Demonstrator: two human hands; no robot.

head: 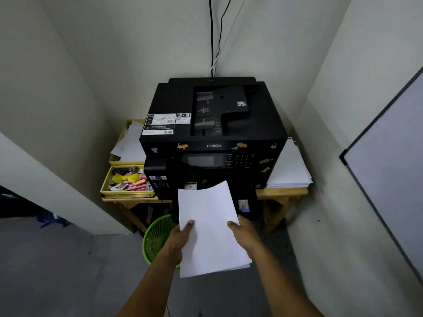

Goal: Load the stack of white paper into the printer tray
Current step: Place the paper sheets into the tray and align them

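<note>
A black Epson printer (212, 133) filled the centre of the view, standing on a wooden table (281, 193) pushed into a corner of pale walls, with cables (212, 37) running up the wall at twelve o'clock from it. At three o'clock of the printer lay a pile of loose white sheets (290, 168) on the tabletop, and further out at three o'clock a framed whiteboard (389, 161) leaned against the wall. At nine o'clock of the printer sat yellow trays (104, 186), the nearer one full of small coloured stationery (too jumbled to name piece by piece). A green mesh basket (155, 239) stood on the floor at seven o'clock of the printer, under the table edge. The stack of white paper (210, 229) was held in the air at six o'clock of the printer, its far edge bowed upward just before the printer tray (250, 207), which jutted out dark at the machine's foot. The left hand (180, 236) gripped the stack's left edge, thumb on top and fingers beneath; the right hand (245, 232) gripped the right edge the same way.
</note>
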